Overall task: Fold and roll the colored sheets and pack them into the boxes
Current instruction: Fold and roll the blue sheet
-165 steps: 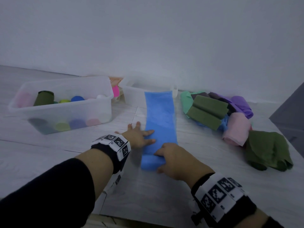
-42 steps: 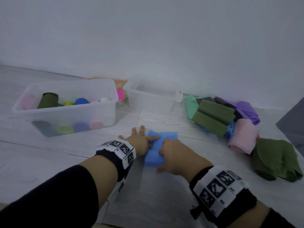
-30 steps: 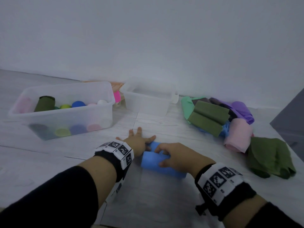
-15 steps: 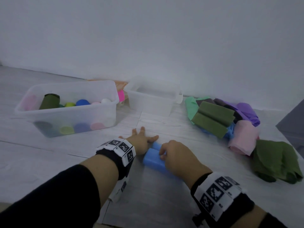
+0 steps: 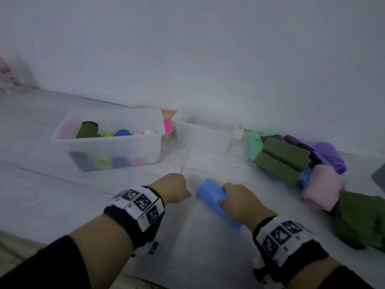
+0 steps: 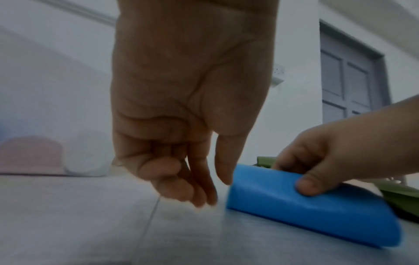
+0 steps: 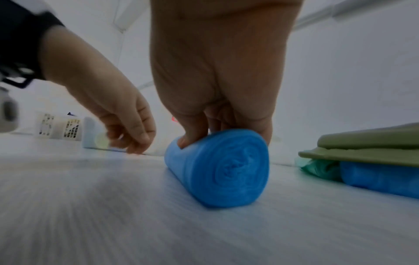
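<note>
Blue sheet roll [image 5: 216,200] gripped by right hand [image 5: 239,202], left hand [image 5: 171,189] loosely curled, empty

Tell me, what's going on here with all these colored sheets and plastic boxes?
A person is rolling colored sheets to pack into boxes. The right hand grips a finished blue roll lying on the floor. The left hand hangs just beside it, fingers loosely curled, holding nothing. One clear box already holds several rolls; the smaller box behind looks empty. A pile of unrolled sheets waits on the right.
</note>
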{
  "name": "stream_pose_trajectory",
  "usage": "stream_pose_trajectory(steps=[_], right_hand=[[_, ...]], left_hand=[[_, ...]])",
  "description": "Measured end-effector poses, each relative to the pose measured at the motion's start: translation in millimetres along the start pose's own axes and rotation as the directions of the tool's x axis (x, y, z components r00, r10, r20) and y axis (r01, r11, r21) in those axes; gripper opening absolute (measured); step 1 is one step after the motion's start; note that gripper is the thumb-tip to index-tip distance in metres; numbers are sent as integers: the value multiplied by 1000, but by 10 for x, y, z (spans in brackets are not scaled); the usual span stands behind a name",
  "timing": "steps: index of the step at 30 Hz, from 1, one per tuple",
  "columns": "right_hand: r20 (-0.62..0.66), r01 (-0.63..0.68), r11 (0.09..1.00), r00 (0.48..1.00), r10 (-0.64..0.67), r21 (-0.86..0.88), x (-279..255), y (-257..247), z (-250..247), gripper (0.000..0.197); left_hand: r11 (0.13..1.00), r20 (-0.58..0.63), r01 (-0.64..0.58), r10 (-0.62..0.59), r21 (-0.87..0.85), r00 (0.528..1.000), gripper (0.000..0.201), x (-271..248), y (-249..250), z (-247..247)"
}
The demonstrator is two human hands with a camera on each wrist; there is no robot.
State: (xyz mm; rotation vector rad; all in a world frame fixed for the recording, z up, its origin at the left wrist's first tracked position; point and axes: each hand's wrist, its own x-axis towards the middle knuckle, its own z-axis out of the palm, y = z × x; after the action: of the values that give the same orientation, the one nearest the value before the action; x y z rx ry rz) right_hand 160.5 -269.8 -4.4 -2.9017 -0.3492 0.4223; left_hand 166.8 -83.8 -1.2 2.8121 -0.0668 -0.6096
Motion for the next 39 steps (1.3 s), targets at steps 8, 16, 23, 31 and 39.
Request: stream_pose_trajectory(steps=[8, 16, 23, 31, 39], right_hand=[[-39, 26, 920, 999, -12, 391, 112, -258, 69, 16], [62, 65, 365, 943, -325, 929, -38, -1010, 1, 21], [84, 92, 305, 852, -516, 948, 186, -1689, -241, 40], [-4, 105, 222, 909, -417, 969, 658, -2695, -508, 27], [51, -32, 278, 997, -62, 960, 1319, -3127, -683, 32]], left_hand=[[378, 49, 90, -118, -921, 992, 34, -239, 316, 327], [-155, -184, -260, -389, -953, 903, 32, -556, -209, -67], [-221, -334, -468, -456, -856, 825, 33, -687, -945, -594], [-137, -448, -526, -372, -840, 813, 33, -626, -1917, -1338], [691, -671, -301, -354, -657, 651, 33, -152, -2757, -1587]])
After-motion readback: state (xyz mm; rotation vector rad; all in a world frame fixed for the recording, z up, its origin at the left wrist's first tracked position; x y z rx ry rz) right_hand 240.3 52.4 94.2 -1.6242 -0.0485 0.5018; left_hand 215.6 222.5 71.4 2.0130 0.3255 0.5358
